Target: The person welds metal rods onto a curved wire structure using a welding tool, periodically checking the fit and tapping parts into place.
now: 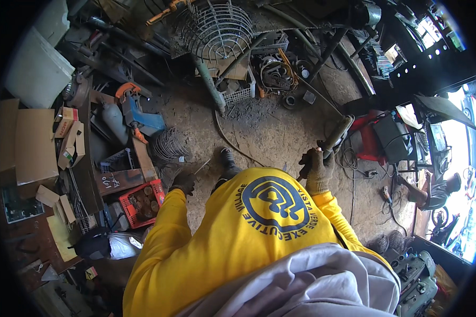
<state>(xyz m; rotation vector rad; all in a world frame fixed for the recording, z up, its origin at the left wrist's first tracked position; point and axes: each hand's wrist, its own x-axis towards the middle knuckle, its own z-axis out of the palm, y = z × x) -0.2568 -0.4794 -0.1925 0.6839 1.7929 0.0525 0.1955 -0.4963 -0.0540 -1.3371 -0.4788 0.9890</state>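
Note:
My left hand (184,181) wears a dark glove and is low over the floor, beside my boot (228,159). Its fingers are closed, and a thin pale rod (201,166) sticks out from them. On the other side, my right hand (314,165) has a tan and dark work glove. That hand is closed at the lower end of a grey-tan tube-shaped tool (337,134) with dark parts; its exact kind is unclear. A coil of wire (169,144) lies close to the left hand.
A red crate (143,203) and a blue-and-orange machine (143,116) stand at left. A wire fan guard (217,29) rests on a metal table ahead. A cable (232,143) crosses the floor. To the right are a red-and-black machine (378,137) and a seated person (433,193).

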